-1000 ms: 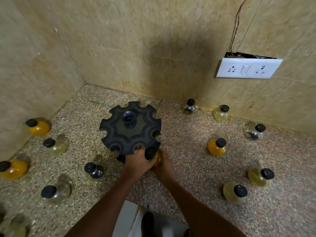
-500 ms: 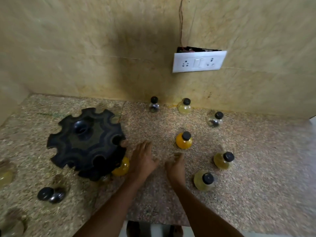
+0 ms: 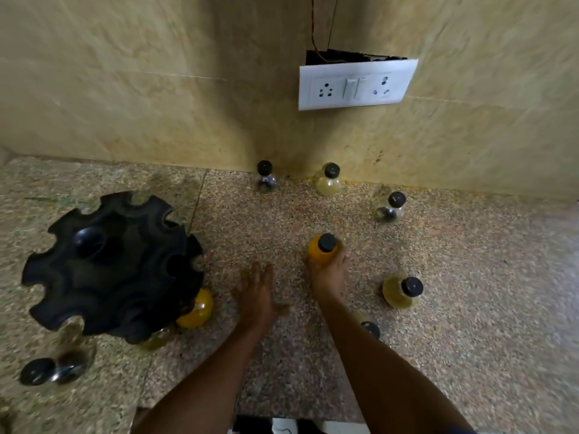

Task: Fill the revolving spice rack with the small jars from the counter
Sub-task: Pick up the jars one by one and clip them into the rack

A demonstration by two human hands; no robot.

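Right hand (image 3: 329, 270) now gripping orange jar (image 3: 322, 252), left hand (image 3: 255, 296) flat

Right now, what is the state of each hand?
Left hand: open, flat, holding nothing.
Right hand: closed around the orange jar on the counter.

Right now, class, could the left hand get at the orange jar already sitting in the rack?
Probably yes: the left hand is open and empty, with bare counter between it and the racked orange jar.
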